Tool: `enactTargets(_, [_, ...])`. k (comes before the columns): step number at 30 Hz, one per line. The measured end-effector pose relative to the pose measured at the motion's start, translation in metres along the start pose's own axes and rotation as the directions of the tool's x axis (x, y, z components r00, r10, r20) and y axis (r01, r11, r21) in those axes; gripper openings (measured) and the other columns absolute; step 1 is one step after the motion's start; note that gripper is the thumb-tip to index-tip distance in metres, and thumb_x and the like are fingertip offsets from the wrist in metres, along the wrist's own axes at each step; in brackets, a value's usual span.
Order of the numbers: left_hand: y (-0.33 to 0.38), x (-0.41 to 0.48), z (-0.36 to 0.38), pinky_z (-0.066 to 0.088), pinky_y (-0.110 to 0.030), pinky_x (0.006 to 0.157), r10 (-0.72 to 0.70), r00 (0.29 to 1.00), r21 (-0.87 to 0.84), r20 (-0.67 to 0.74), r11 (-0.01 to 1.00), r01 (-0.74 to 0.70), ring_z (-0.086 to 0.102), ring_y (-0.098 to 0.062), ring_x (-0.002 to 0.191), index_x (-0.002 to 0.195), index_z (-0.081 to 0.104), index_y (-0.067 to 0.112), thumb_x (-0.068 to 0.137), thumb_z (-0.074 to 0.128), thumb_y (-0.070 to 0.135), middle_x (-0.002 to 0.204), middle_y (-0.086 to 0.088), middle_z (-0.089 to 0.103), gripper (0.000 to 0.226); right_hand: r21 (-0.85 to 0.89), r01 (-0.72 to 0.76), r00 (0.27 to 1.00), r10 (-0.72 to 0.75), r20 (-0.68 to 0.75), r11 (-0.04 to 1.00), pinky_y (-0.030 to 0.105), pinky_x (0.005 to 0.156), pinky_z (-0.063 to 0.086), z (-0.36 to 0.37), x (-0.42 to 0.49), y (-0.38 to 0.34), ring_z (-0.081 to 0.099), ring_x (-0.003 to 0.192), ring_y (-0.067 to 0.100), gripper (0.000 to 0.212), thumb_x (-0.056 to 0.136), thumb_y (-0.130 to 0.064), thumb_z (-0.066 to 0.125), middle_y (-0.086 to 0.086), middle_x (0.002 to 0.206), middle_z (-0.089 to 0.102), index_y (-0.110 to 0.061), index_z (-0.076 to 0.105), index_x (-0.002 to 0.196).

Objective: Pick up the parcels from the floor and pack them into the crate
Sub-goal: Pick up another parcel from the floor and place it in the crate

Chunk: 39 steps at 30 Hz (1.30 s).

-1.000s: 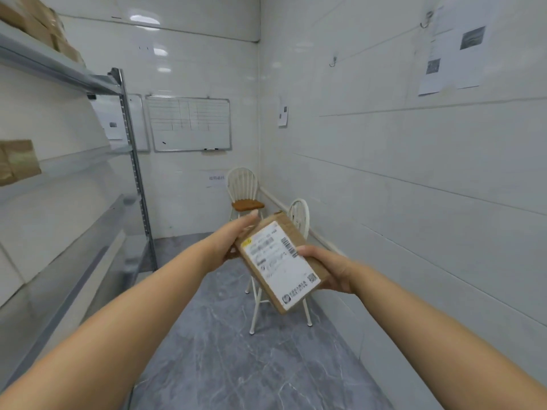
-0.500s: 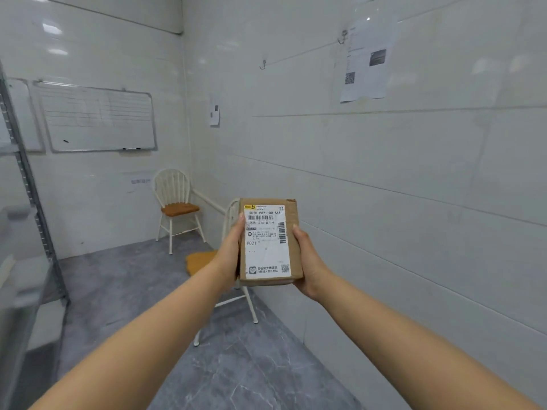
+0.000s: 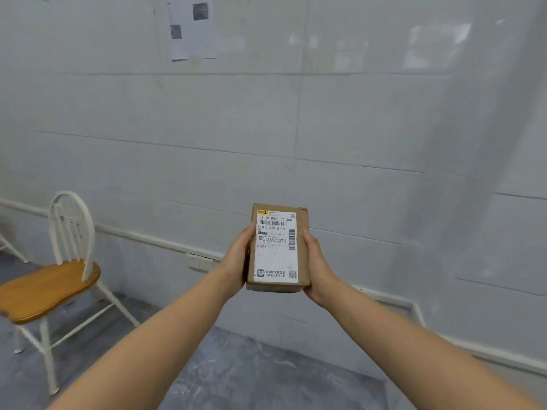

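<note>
You held parcel (image 3: 276,248) upright, label (image 3: 276,247) toward you, likely for reading | left hand (image 3: 236,260) and right hand (image 3: 319,272), fingers (image 3: 309,238) clamped on its long sides | crate unseen

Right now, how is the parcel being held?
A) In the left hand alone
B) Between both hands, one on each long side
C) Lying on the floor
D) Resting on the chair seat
B: the left hand and the right hand grip the parcel by its two long sides, holding it upright with its white label facing the camera.
</note>
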State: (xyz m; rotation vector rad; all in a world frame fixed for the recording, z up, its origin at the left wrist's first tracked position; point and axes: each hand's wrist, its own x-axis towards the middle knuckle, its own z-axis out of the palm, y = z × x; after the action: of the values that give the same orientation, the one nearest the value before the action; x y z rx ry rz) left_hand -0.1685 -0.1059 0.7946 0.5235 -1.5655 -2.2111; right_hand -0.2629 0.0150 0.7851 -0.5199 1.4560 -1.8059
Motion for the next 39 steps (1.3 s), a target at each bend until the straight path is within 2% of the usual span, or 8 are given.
enactTargets(8, [-0.045, 0.029, 0.195, 0.055, -0.039, 0.081, -0.090, 0.941, 0.044, 0.327, 0.996, 0.080, 0.066, -0.027, 0.107, 0.134, 0.049, 0.018, 0.096, 0.044, 0.039, 0.120, -0.007, 0.068, 0.044, 0.055, 0.093, 0.955, -0.073, -0.287, 0.994, 0.036, 0.081, 0.052, -0.175, -0.082, -0.045, 0.070, 0.094, 0.020, 0.054, 0.096, -0.057, 0.022, 0.000, 0.100, 0.075, -0.029, 0.068, 0.104])
enactTargets(13, [-0.074, 0.024, 0.335, 0.055, -0.038, 0.075, -0.131, 0.876, 0.030, 0.464, 0.991, 0.133, 0.068, -0.026, 0.098, 0.134, 0.049, 0.015, 0.098, 0.043, 0.033, 0.112, -0.007, 0.070, 0.040, -0.016, 0.145, 0.864, -0.135, -0.484, 0.989, 0.038, 0.094, 0.049, -0.288, -0.150, -0.081, 0.067, 0.103, 0.022, 0.055, 0.096, -0.058, 0.022, 0.001, 0.108, 0.072, -0.027, 0.063, 0.116])
enactTargets(20, [-0.132, -0.001, 0.504, 0.058, -0.032, 0.065, -0.193, 0.756, 0.076, 0.625, 0.979, 0.187, 0.070, -0.024, 0.091, 0.129, 0.052, 0.015, 0.098, 0.044, 0.035, 0.112, -0.009, 0.070, 0.038, -0.072, 0.198, 0.712, -0.194, -0.675, 0.978, 0.040, 0.102, 0.045, -0.427, -0.250, -0.106, 0.065, 0.101, 0.022, 0.049, 0.097, -0.057, 0.023, 0.002, 0.105, 0.071, -0.030, 0.064, 0.102])
enactTargets(23, [-0.160, -0.011, 0.567, 0.058, -0.035, 0.072, -0.185, 0.676, 0.157, 0.713, 0.982, 0.103, 0.069, -0.024, 0.094, 0.127, 0.049, 0.018, 0.096, 0.052, 0.026, 0.116, -0.009, 0.068, 0.032, -0.063, 0.217, 0.609, -0.185, -0.772, 0.974, 0.038, 0.096, 0.048, -0.476, -0.292, -0.107, 0.066, 0.089, 0.019, 0.045, 0.097, -0.055, 0.026, -0.001, 0.092, 0.071, -0.030, 0.063, 0.096])
enactTargets(27, [-0.196, -0.025, 0.634, 0.059, -0.038, 0.079, -0.227, 0.575, 0.230, 0.786, 0.971, 0.069, 0.069, -0.025, 0.098, 0.130, 0.045, 0.022, 0.093, 0.057, 0.022, 0.119, -0.008, 0.067, 0.039, -0.067, 0.200, 0.472, -0.156, -0.868, 0.978, 0.027, 0.064, 0.052, -0.533, -0.339, -0.105, 0.066, 0.080, 0.019, 0.048, 0.097, -0.053, 0.028, 0.002, 0.092, 0.069, -0.021, 0.061, 0.113])
enactTargets(34, [-0.241, -0.032, 0.732, 0.059, -0.030, 0.062, -0.348, 0.358, 0.295, 0.866, 0.935, 0.196, 0.072, -0.021, 0.087, 0.132, 0.049, 0.021, 0.095, 0.052, 0.031, 0.112, -0.007, 0.070, 0.039, -0.118, 0.232, 0.301, -0.186, -0.935, 0.966, 0.026, 0.064, 0.053, -0.602, -0.392, -0.105, 0.066, 0.079, 0.016, 0.048, 0.100, -0.048, 0.028, 0.001, 0.093, 0.068, -0.019, 0.053, 0.127])
enactTargets(37, [-0.257, -0.036, 0.772, 0.058, -0.032, 0.069, -0.362, 0.259, 0.326, 0.895, 0.929, 0.173, 0.070, -0.022, 0.096, 0.135, 0.046, 0.021, 0.094, 0.052, 0.033, 0.114, -0.006, 0.069, 0.043, -0.167, 0.218, 0.182, -0.208, -0.961, 0.962, 0.033, 0.081, 0.054, -0.629, -0.415, -0.112, 0.067, 0.081, 0.016, 0.050, 0.099, -0.049, 0.031, -0.002, 0.090, 0.071, -0.018, 0.055, 0.129])
enactTargets(39, [-0.262, -0.037, 0.800, 0.059, -0.033, 0.073, -0.364, 0.187, 0.335, 0.912, 0.926, 0.173, 0.067, -0.023, 0.101, 0.135, 0.044, 0.023, 0.096, 0.050, 0.031, 0.118, -0.006, 0.067, 0.041, -0.180, 0.218, 0.119, -0.209, -0.971, 0.959, 0.029, 0.073, 0.055, -0.645, -0.429, -0.121, 0.070, 0.072, 0.012, 0.049, 0.099, -0.047, 0.032, -0.005, 0.081, 0.073, -0.016, 0.054, 0.130])
